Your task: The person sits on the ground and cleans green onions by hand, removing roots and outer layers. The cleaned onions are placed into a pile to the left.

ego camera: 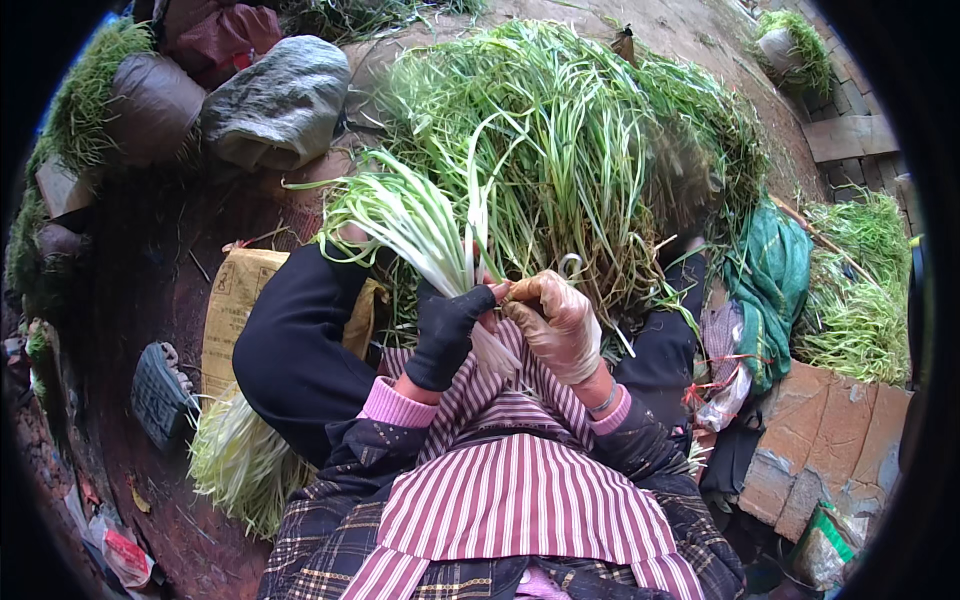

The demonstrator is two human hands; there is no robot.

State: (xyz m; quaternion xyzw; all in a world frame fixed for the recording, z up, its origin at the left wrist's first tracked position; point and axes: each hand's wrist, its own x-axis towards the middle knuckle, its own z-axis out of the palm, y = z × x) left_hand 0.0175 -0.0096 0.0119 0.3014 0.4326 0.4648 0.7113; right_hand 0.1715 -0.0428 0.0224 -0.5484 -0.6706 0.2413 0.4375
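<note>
My left hand (pixel 450 322), in a black fingerless glove, grips a bunch of allium stalks (pixel 427 229). The green leaves fan out up and to the left, and the white ends (pixel 495 356) hang below the fist over a striped apron (pixel 517 495). Close against the left thumb, my right hand (pixel 559 322) wears a thin translucent glove over a tan one. Its thumb and forefinger pinch a single stalk (pixel 491 266) near its base; the fingers partly hide it. Just beyond both hands lies a large heap of untrimmed stalks (pixel 540 150), with brownish, tangled lower ends.
Cleaned pale stalks (pixel 244 465) lie by the left leg, beside a yellow printed sack (pixel 232 315). A grey sack (pixel 277 101) stands at the upper left. To the right are a green woven sack (pixel 772 277), flattened cardboard (pixel 825 450) and more greens (pixel 859 330).
</note>
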